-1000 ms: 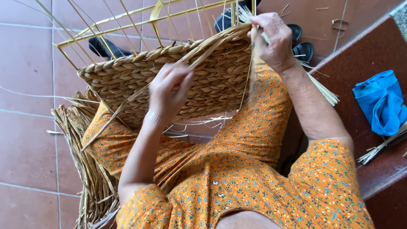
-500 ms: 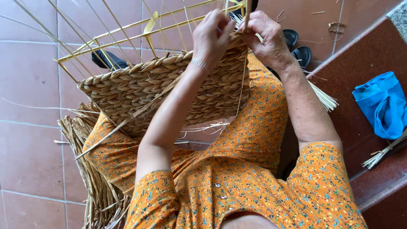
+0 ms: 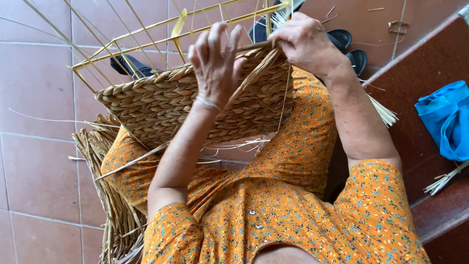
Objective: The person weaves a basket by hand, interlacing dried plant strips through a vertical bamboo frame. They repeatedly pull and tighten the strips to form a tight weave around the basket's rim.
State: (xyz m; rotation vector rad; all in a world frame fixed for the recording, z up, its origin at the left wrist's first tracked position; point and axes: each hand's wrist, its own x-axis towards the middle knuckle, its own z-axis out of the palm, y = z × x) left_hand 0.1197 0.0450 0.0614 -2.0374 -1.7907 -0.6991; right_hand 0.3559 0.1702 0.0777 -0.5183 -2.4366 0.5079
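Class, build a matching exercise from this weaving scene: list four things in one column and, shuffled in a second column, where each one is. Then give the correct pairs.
Things
1. woven basket
2. blue cloth
3. dark sandals
4. bundle of dry straw

Places
A. on the red step, far right edge
B. on the floor tiles, beyond the right hand
C. on the lap, under the left hand
D. on the floor, low beside the left arm

Pairs: 1-C, 2-A, 3-B, 4-D

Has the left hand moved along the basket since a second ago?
Yes. The left hand has gone from the basket's woven middle up to its top edge, closer to the right hand.
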